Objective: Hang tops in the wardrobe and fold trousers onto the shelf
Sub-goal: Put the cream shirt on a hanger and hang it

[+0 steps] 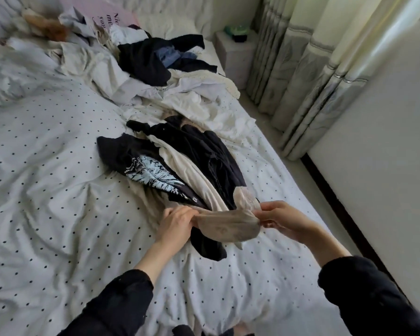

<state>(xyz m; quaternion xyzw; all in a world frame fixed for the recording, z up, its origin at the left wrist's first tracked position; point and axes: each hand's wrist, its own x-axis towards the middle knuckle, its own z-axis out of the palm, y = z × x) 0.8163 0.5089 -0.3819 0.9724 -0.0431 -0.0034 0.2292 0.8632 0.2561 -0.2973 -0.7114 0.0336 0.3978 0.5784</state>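
1. A thin beige garment (228,223) is stretched between two hands above the near part of a bed.
2. The left end of the beige garment is gripped by the left hand (176,220), whose fingers are curled round the fabric.
3. The right end is pinched by the right hand (280,218) between the thumb and the bent fingers.
4. Both forearms are covered by dark sleeves (121,299) pushed up from the wrists.
5. Directly beneath and beyond the hands, a small heap of clothes is laid on the polka-dot duvet (46,190): a black top with a pale blue print (150,173), a cream garment (180,163) draped across it, and a black garment (204,146) to the right of that.
6. The lower edge of the beige garment is seen touching this heap; whether it is partly tucked under the other clothes cannot be told.
7. A second, larger pile (146,59) of black, blue, white and cream clothes is spread farther up the bed, well apart from the hands.
8. A pink cushion with dark lettering (102,10) is propped near the head of the bed.
9. A small bedside unit (233,49) is placed beside the bed, next to pleated curtains (301,73).
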